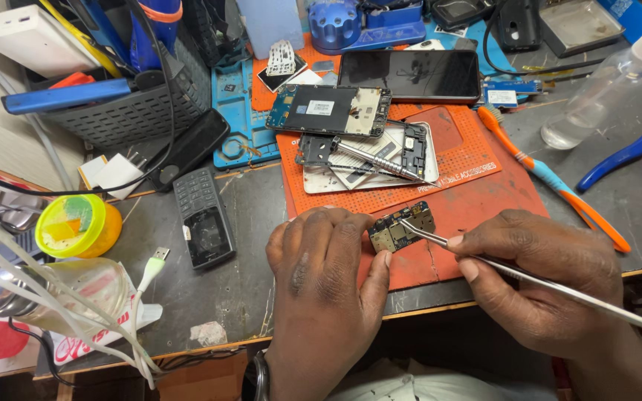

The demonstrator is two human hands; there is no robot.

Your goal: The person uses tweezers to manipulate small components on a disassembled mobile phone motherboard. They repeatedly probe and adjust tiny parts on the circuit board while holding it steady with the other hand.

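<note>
Low in the middle of the frame, the left hand (326, 271) had its fingers curled tight around a small circuit board (401, 228), pinching it by its left edge just above the orange mat (469, 160). The right hand (536, 278), lower right, was closed in a pen grip on slim metal tweezers (529, 273), their tips resting on the board's top face. Above them, centre frame, lay a stripped phone frame (328, 109), a second opened phone (365, 154) with another metal tool across it, and a dark phone screen (409, 75). An old keypad phone (203, 216) sat left of the hands on the worn bench (187, 297); a toothbrush (551, 178) ran down the right side, blue pliers (626, 156) beyond it. Risky spot, this: the tips sat right among tiny parts, so a slip or too much pressure could probably scratch the board or knock a part loose, and the edge-only pinch might let it twist free.
</note>
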